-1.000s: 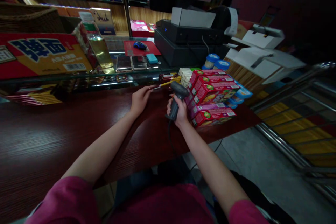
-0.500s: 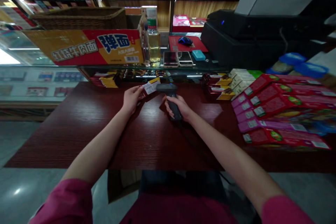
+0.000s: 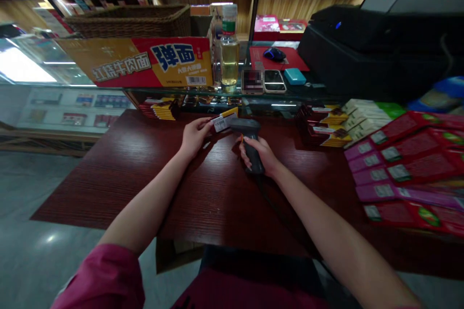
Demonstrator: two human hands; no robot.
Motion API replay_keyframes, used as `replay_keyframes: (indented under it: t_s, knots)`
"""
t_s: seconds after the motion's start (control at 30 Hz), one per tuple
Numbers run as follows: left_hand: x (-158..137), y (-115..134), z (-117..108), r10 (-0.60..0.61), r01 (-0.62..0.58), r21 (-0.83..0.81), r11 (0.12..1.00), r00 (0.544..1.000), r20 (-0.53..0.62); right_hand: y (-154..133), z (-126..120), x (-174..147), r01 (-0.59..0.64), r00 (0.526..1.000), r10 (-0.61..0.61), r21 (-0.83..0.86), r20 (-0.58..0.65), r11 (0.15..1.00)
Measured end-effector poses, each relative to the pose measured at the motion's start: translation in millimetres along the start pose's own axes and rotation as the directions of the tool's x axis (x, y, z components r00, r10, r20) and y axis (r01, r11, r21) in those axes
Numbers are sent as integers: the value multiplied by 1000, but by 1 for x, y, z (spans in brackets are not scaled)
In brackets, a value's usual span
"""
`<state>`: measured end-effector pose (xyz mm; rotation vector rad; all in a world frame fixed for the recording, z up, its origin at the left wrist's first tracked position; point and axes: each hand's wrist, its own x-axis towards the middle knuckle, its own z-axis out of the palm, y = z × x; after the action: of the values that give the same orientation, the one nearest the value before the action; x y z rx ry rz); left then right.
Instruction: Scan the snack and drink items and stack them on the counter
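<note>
Left hand: our left hand (image 3: 194, 136) pinches a small packet (image 3: 224, 119) by its near end, fingers closed on it, just above the counter (image 3: 119, 174).
Right hand: our right hand (image 3: 259, 154) is wrapped tight around the grip of the barcode scanner (image 3: 248, 141), whose head points toward 11 o'clock at the packet.
Where the packet is: at 12 o'clock from us, near the far edge of the counter, just beside the scanner head; whether the two touch we cannot tell.
Packet, handling: we judge it light and fairly stiff, a thin carton with a white label facing up. It would crush under a hard squeeze, so we would hold it by the short end or the long edges and leave the label uncovered.
Scanner, handling: we judge it rigid moulded plastic, a little top-heavy, with a cable trailing from the base toward us. The handle is the place to hold; the cable could drag if swung wide.
At 3 o'clock: stacked red boxes (image 3: 402, 154) lie flat on the counter, well apart from both hands.
At 12 o'clock, farther off: a glass shelf carries a bottle (image 3: 229, 53), two phones (image 3: 274, 80) and a noodle carton (image 3: 152, 63).
At 1 o'clock: smaller packs (image 3: 328, 128) lie near the boxes.
</note>
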<state>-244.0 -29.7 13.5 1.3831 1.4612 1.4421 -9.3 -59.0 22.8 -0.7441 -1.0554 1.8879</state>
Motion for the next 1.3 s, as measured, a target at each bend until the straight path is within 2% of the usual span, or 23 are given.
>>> replay_keyframes:
  t_s: [0.1,0.17,0.23,0.3,0.37,0.5,0.57,0.7,0.8,0.87,0.93,1.03,1.17,1.3]
  knots:
    - [6,15,-32,231,-210,247,946,971,-59,0,-1,-3,3,1000,-3,14,-13,1000]
    - [9,27,-62,357,-296,378,877,929,-102,-1,0,-4,-2,1000,2,18,-21,1000]
    - [10,34,-94,448,-345,441,829,880,-154,-1,1,-5,-5,1000,5,23,-27,1000]
    - [10,32,-124,496,-360,462,811,842,-214,-1,1,-4,-10,999,10,23,-30,1000]
    - [12,24,-148,502,-345,481,806,829,-245,-2,2,-4,-27,999,28,18,-35,999]
    - [19,4,-176,444,-275,547,791,873,-202,-3,1,-2,-67,996,67,3,-54,998]
    - [23,-6,-184,417,-223,601,767,885,-205,-3,1,-2,-76,996,75,-6,-57,997]
    - [31,-24,-195,400,-113,702,703,879,-259,-3,0,-2,-86,995,84,-32,-62,996]
    - [34,-31,-196,394,-78,771,632,889,-233,-3,0,-2,-84,994,80,-42,-71,996]
    - [33,-30,-190,445,-118,825,553,879,-173,-3,0,-3,-82,994,79,-43,-71,996]
    - [29,-23,-182,500,-201,867,455,864,-62,-3,0,-3,-81,995,78,-39,-69,996]
    - [20,-13,-170,486,-293,889,353,869,93,-3,1,-4,-72,996,69,-40,-65,997]
    - [16,-12,-163,410,-250,910,330,906,101,-4,2,-4,-66,996,63,-48,-60,997]
    - [21,-21,-165,385,-222,910,351,920,76,-5,1,-4,-72,996,69,-47,-63,996]
